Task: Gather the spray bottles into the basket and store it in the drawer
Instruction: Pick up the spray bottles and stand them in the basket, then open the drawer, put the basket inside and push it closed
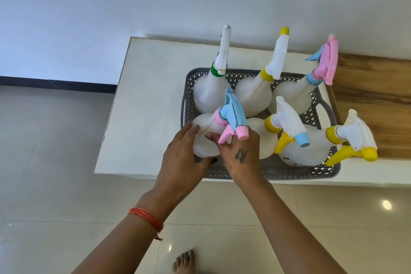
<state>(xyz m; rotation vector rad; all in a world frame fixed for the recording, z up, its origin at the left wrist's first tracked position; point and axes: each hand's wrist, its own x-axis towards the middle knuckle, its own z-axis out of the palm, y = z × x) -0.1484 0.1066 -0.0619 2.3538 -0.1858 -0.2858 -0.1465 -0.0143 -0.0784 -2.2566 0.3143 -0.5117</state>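
On the white counter [142,104], both hands' fingers [189,133] cup the blue-headed bottle [206,133], half-curled.

The spray bottles [209,93] are translucent white plastic with smooth, slightly matt bodies and opaque coloured plastic heads. The basket [289,170] is grey perforated plastic. The surface [146,104] looks matt white, joining glossy grained wood [373,95]. The floor [55,162] is polished, reflective tile.
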